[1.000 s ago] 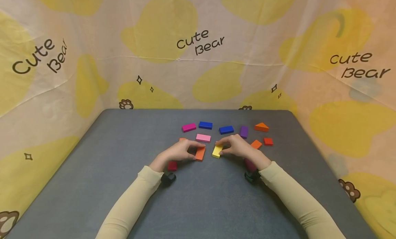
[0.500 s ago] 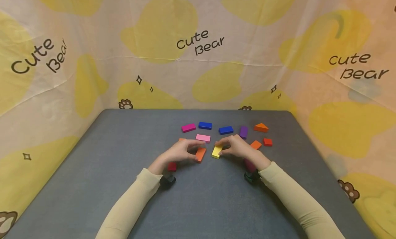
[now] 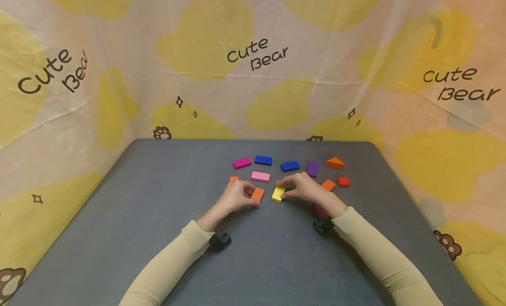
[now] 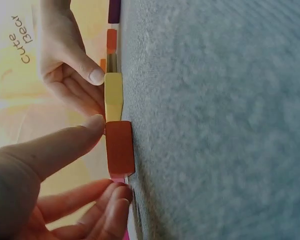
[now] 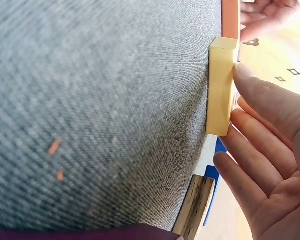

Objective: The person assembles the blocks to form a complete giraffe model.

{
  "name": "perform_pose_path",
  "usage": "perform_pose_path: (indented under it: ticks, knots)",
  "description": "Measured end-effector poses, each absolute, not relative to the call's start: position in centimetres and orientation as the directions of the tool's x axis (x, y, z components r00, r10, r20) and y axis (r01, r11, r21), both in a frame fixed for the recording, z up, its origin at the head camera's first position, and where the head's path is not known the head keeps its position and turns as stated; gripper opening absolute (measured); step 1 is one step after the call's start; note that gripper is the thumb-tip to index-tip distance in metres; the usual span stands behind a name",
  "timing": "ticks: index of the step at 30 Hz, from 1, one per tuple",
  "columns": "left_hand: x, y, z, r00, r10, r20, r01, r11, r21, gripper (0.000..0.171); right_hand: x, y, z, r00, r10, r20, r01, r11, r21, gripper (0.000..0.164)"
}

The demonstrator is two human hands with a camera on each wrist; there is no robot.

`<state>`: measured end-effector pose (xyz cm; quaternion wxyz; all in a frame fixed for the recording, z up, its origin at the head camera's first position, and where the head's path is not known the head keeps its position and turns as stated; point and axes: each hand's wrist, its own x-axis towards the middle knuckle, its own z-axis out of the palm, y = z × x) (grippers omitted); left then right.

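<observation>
In the head view, my left hand (image 3: pixel 234 196) holds an orange rectangular block (image 3: pixel 258 194) between thumb and fingers. The left wrist view shows the thumb at one end of this orange block (image 4: pixel 120 147) and the fingertips by the other. My right hand (image 3: pixel 305 187) pinches a yellow rectangular block (image 3: pixel 277 193) just to its right, a narrow gap apart in the head view. Seen from the right wrist, the thumb rests on the yellow block (image 5: pixel 221 90) with the fingers on its far side. Both blocks are at the grey tabletop.
Behind the hands lie pink (image 3: pixel 260 177), magenta (image 3: pixel 242 163), purple (image 3: pixel 312 169) and two blue blocks (image 3: pixel 263 160). An orange triangle (image 3: pixel 335 163) and a small red block (image 3: pixel 343 181) sit at right. Another orange block (image 3: pixel 328 185) and a dark red one (image 3: pixel 321 211) are partly covered by the right arm.
The left hand has drawn slightly nearer the body, its fingers closing in around the orange block. A red block near the left wrist is now hidden. The right hand holds its place.
</observation>
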<state>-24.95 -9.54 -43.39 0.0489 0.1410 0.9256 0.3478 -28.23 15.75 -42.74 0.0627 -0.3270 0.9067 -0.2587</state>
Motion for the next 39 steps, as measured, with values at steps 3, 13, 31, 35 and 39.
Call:
perform_pose_path:
  ticks: [3,13,31,35,39]
  knots:
    - [-25.02,-9.5,-43.57,-0.961,0.275,-0.028,0.194,0.741,0.643,0.048,-28.2,15.72,-42.75,-0.779,-0.625,0.055,-0.562,0.656,-0.504,0.041]
    - [-25.12,-9.35,-43.42,-0.962,0.258,-0.089,0.151,0.773,0.617,0.039,-28.19,15.7,-42.67,-0.777,-0.628,0.054,-0.567,0.66,-0.493,0.041]
    - [-25.11,-9.64,-43.17,-0.945,0.327,-0.009,0.26,0.767,0.587,0.024,-28.09,15.63,-42.53,-0.797,-0.604,0.027,-0.539,0.689,-0.484,0.041]
    - [-25.23,-9.88,-43.23,-0.939,0.343,0.016,0.29,0.767,0.572,0.022,-28.1,15.63,-42.52,-0.798,-0.602,0.022,-0.534,0.691,-0.487,0.04]
    - [-25.35,-10.16,-43.23,-0.93,0.366,0.025,0.315,0.763,0.564,0.023,-28.16,15.67,-42.59,-0.796,-0.604,0.028,-0.538,0.687,-0.488,0.04]
